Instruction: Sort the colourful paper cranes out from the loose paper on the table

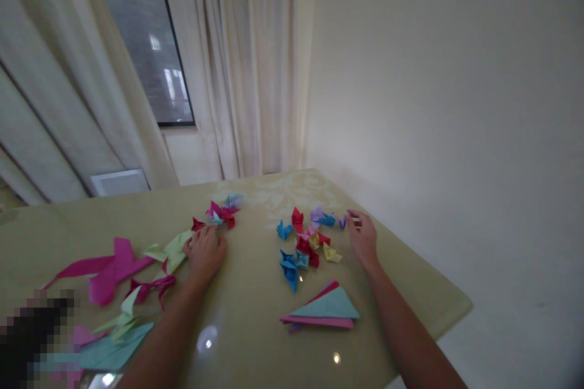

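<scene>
My left hand (207,255) rests on the left part of the table, fingers curled downward and tips mostly hidden. It lies against a light green folded paper (174,250), and a small red paper piece (198,224) sits just beyond it. Behind these is a small heap of origami (221,213) in magenta, red and pale blue. At the right, my right hand (364,236) has its thumb and fingertips closed at a small purple origami piece (342,222). Left of that hand lies a loose group of small origami pieces (314,243) in red, blue, yellow, pink and lilac.
Folded paper triangles (326,307) are stacked near the front. Larger magenta paper shapes (112,270), a pale green folded piece (123,319) and a light blue sheet (116,346) lie at left. The table (255,292) meets a wall (433,103) at right; curtains (255,73) hang behind.
</scene>
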